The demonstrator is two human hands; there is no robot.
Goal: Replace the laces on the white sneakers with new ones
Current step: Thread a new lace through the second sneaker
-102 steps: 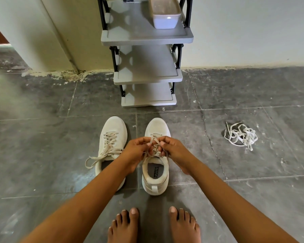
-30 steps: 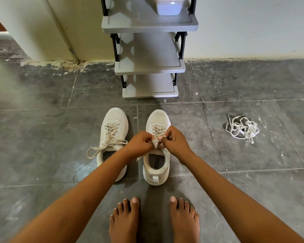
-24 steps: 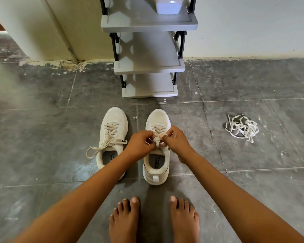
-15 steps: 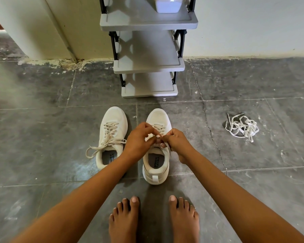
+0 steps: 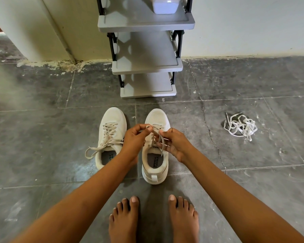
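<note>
Two white sneakers stand side by side on the grey floor, toes pointing away from me. The left sneaker [image 5: 111, 130] carries a tied beige lace with loops trailing to its left. Over the right sneaker [image 5: 155, 165], my left hand [image 5: 132, 139] and my right hand [image 5: 174, 142] each pinch a strand of its beige lace [image 5: 154, 137], lifted above the tongue. A tangled pile of white laces [image 5: 240, 126] lies on the floor to the right, apart from both hands.
A grey tiered shoe rack [image 5: 146, 65] stands against the wall just beyond the sneakers, with a white tub [image 5: 165, 6] on its top shelf. My bare feet [image 5: 153, 220] are planted just behind the right sneaker.
Both hands have lifted off the right sneaker's tongue and drawn slightly apart, raising the lace strands. The left sneaker and the white lace pile have not moved.
</note>
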